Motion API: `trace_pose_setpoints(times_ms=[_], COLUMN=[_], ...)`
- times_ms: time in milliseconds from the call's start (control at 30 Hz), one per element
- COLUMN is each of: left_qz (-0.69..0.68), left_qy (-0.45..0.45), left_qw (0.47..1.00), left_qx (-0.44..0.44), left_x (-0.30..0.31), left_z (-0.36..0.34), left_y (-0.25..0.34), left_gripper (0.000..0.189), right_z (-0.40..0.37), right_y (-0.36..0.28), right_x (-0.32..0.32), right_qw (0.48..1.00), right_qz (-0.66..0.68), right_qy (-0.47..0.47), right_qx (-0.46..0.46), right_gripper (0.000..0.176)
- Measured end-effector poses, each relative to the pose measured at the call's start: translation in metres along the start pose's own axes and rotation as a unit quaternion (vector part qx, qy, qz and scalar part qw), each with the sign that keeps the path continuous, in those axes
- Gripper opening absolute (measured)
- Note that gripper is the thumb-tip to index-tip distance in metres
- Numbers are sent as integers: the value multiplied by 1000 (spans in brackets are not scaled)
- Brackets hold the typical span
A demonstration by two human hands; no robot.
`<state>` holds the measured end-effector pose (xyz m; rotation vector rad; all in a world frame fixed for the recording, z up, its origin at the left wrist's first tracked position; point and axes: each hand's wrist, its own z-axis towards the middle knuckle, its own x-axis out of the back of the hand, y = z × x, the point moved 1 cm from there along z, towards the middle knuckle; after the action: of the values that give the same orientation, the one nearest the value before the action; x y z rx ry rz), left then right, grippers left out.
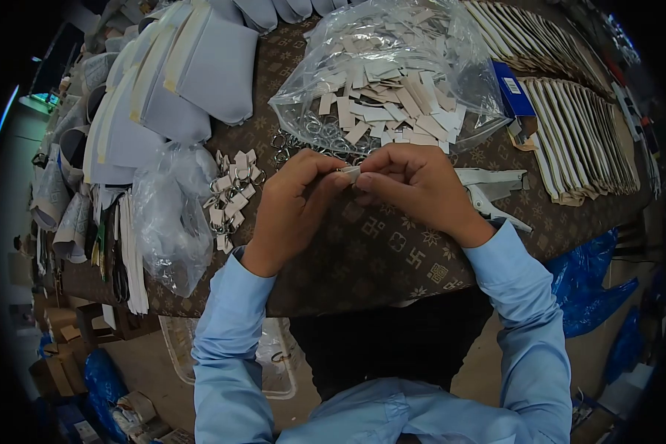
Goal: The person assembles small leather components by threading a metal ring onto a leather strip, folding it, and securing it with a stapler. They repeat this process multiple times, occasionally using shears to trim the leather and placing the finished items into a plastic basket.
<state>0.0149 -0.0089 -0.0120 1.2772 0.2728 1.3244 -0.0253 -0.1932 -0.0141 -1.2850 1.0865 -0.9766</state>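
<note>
My left hand [297, 203] and my right hand [422, 185] meet over the table, fingers closed in a pinch on a small white tab [351, 173]. Its ends are hidden behind the fingertips. Just beyond the hands lie loose metal rings [292, 144], partly covered by an open clear plastic bag [481, 92]. Many cut white and beige tabs [403, 111] are heaped in that bag. Left of my left hand is a pile of metal rings with folded tabs looped on them [231, 194].
A white hand tool [496, 194] lies by my right wrist. Farther right are a blue box [512, 92] and rows of stacked folded pieces [581, 140]. Grey panels [218, 70] and a crumpled clear bag [172, 214] occupy the left. The patterned tablecloth [377, 259] reaches the near edge.
</note>
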Motion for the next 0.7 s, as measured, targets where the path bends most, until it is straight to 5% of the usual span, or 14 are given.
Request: trace_pose_setpoints(times_ms=[500, 567, 633, 667, 700], left_qz=[-28, -40, -10, -15, -27], left_qy=[-28, -34, -21, -11, -6], left_qw=[999, 999, 999, 998, 998], left_qx=[6, 4, -38, -54, -50], left_x=[-6, -9, -18, -22, -27], left_z=[-5, -4, -8, -8, -7], left_y=[-5, -4, -10, -8, -9], left_gripper=[14, 13, 11, 9, 9], right_z=[-13, -50, -82, -99, -105], right_y=[-5, -22, -28, -18, -7], right_x=[11, 29, 59, 76, 87], right_qw=[984, 921, 850, 794, 791], right_qz=[-169, -336, -456, -564, -573], right_qy=[-9, 92, 174, 180, 173], right_qx=[52, 176, 201, 138, 131], right_gripper=[15, 24, 39, 55, 55])
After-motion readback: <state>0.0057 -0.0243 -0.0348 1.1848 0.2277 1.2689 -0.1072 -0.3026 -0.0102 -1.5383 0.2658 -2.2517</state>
